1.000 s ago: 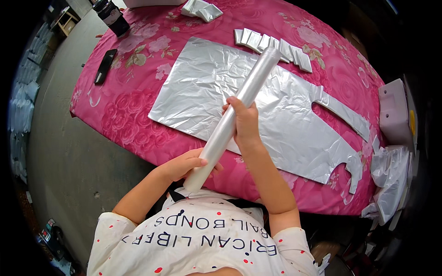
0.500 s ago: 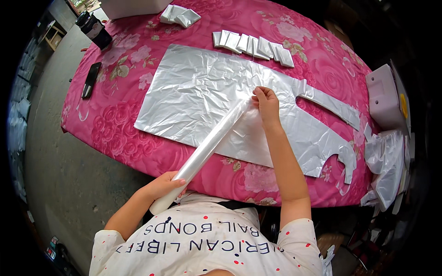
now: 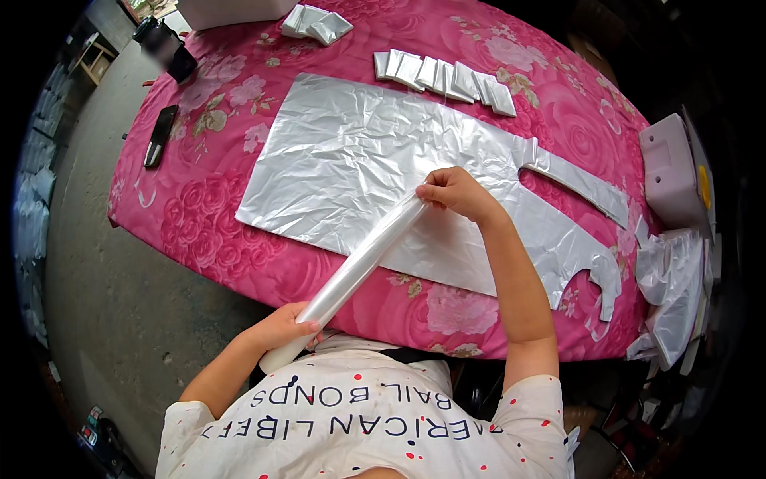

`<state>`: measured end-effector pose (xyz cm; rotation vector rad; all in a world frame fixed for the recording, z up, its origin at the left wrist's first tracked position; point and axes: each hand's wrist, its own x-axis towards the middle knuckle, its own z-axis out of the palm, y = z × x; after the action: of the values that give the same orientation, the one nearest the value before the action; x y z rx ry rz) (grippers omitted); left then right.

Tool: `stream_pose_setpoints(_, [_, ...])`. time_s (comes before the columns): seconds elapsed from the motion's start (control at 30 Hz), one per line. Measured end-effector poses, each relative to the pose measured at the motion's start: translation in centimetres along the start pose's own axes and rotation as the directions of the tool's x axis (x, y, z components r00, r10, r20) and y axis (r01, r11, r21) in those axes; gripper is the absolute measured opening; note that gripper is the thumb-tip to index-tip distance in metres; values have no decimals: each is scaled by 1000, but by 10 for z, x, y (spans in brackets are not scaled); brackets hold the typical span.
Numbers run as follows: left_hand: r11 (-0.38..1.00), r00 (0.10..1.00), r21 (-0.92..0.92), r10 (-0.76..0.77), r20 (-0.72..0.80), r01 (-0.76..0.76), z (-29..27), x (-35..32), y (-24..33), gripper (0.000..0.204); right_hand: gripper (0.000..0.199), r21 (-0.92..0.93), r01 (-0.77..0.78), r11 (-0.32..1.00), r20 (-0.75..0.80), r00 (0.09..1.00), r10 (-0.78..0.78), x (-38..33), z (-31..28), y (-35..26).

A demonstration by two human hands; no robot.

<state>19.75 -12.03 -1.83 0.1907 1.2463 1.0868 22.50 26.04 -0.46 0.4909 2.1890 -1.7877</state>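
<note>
My left hand (image 3: pixel 287 327) is closed around the near end of a long, whitish, shiny plastic film roll (image 3: pixel 363 259), close to my body. The roll slants up and to the right over a flat silvery plastic sheet (image 3: pixel 319 152). At its far end, my right hand (image 3: pixel 456 194) pinches the plastic between thumb and fingers. The sheet is crinkled, and its right side is cut out into two strap-like arms. Whether the roll's film joins the sheet beneath I cannot tell.
Small folded silvery packets (image 3: pixel 447 78) lie in a row beyond the sheet, with more packets (image 3: pixel 317 24) at the far left. A phone (image 3: pixel 161 136) and a dark bottle (image 3: pixel 166 49) are at left. A white box (image 3: pixel 669 168) and crumpled plastic (image 3: pixel 670 275) stand right. Pink flowered cloth (image 3: pixel 215 215) covers the table.
My right hand has moved left and slightly nearer, its fingers now pinching at the far end of the roll. The left hand stays almost in place on the near end.
</note>
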Motion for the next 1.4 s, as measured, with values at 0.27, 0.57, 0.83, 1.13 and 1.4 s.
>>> stream_pose_setpoints(0.27, [984,987,91,-158,28,155,-14,-17,-1,48,24,-136,6,991,-401,914,-61,2,-75,39])
stream_pose_setpoints(0.57, [953,936,188,-277,217,238,-69,-57,-2,51,23,-408,-73,910,-713,648,-268,-22,-143,58])
stream_pose_setpoints(0.83, [239,963,940,177,205,-244,-7,34,152,43,22,-456,-22,889,-592,753,-286,4,-111,45])
stream_pose_setpoints(1.13, [-369,436,533,315,843,-762,28,148,116,57,22,-428,-34,903,-502,840,-206,21,-113,31])
stream_pose_setpoints(1.4, [-369,513,568,244,823,-735,39,149,77,82,27,189,155,970,-665,747,10,23,-131,38])
